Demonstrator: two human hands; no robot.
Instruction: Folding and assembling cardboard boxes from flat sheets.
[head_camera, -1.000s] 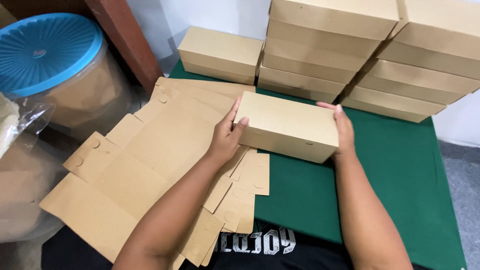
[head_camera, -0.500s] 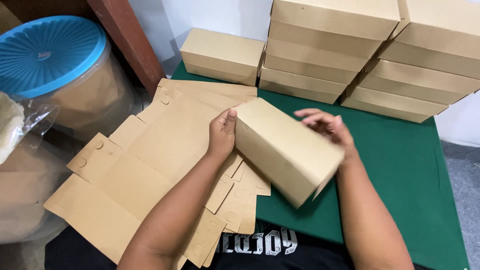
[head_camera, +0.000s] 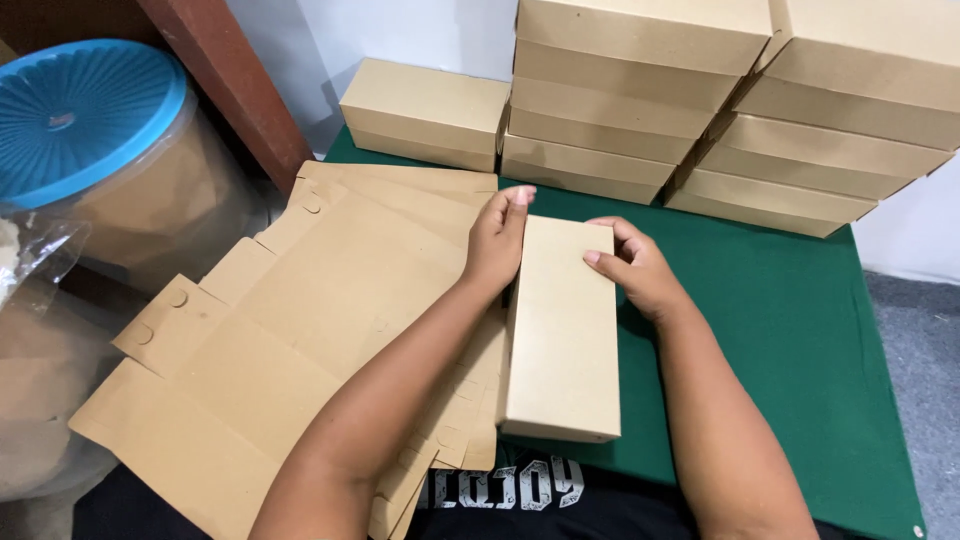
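Box (head_camera: 560, 330): one, between left hand (head_camera: 497, 240), right hand (head_camera: 630, 265).

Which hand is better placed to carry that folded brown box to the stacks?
Probably the right hand: it grips the folded brown cardboard box on the side facing the stacked brown boxes.

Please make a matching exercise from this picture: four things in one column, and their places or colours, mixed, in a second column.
Things:
1. folded box
2. flat cardboard sheets
3. round lid
4. table cloth

Descriptions:
A. blue, on a container at far left
B. green
C. between the left hand and right hand
D. spread out left of the hands

Pairs: 1-C, 2-D, 3-A, 4-B
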